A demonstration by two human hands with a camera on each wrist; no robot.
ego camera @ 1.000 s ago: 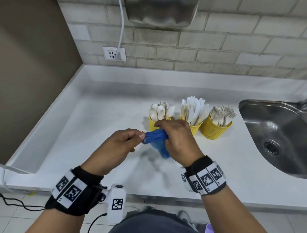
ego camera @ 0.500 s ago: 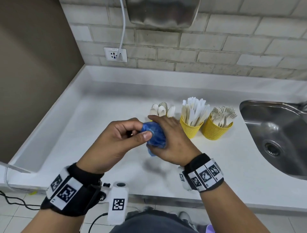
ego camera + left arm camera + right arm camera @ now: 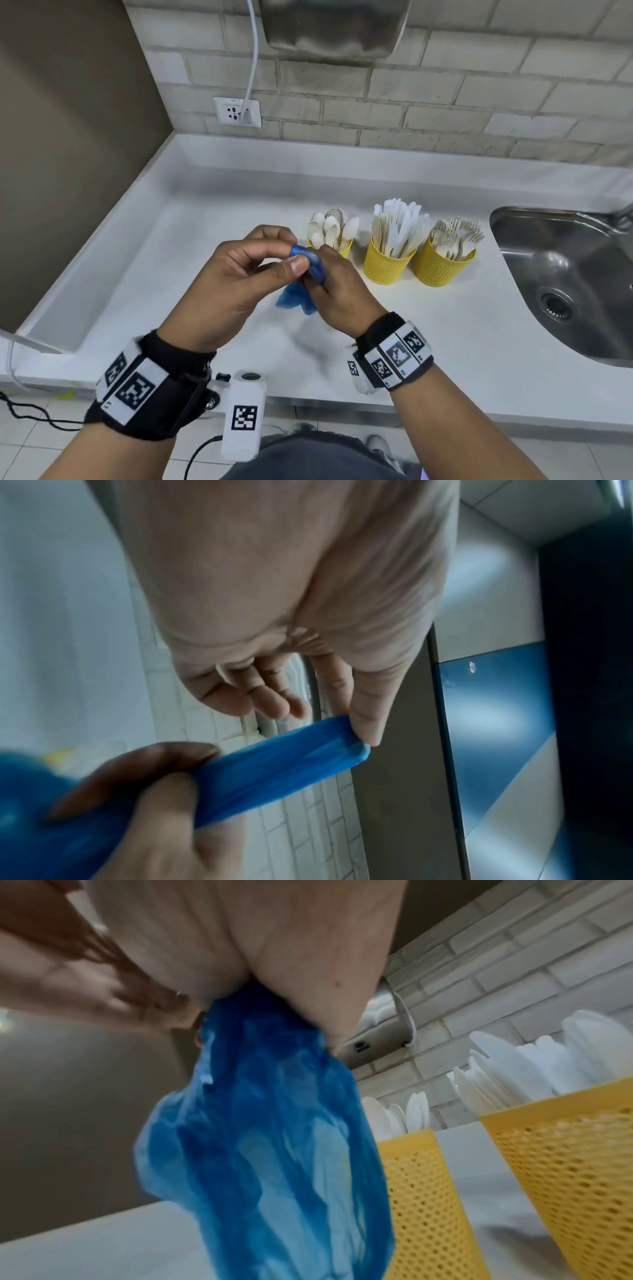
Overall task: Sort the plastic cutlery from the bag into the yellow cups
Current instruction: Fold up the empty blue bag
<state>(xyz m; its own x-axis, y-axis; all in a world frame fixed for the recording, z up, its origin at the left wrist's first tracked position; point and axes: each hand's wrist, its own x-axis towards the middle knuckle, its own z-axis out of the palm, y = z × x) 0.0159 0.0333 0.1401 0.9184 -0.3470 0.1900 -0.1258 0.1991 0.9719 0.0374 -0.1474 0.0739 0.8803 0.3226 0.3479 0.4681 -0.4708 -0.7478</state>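
White bench (image 3: 445,335), three yellow cups (image 3: 388,263) full.
Both hands, left hand (image 3: 233,274) and right hand (image 3: 339,291), pinch the limp blue bag (image 3: 298,298) (apparently emptied), fingers curled tight, presumably bundling it.

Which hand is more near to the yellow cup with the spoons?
Right. The right hand holds the blue bag directly in front of the spoon cup, partly hiding it; the left hand is farther left.
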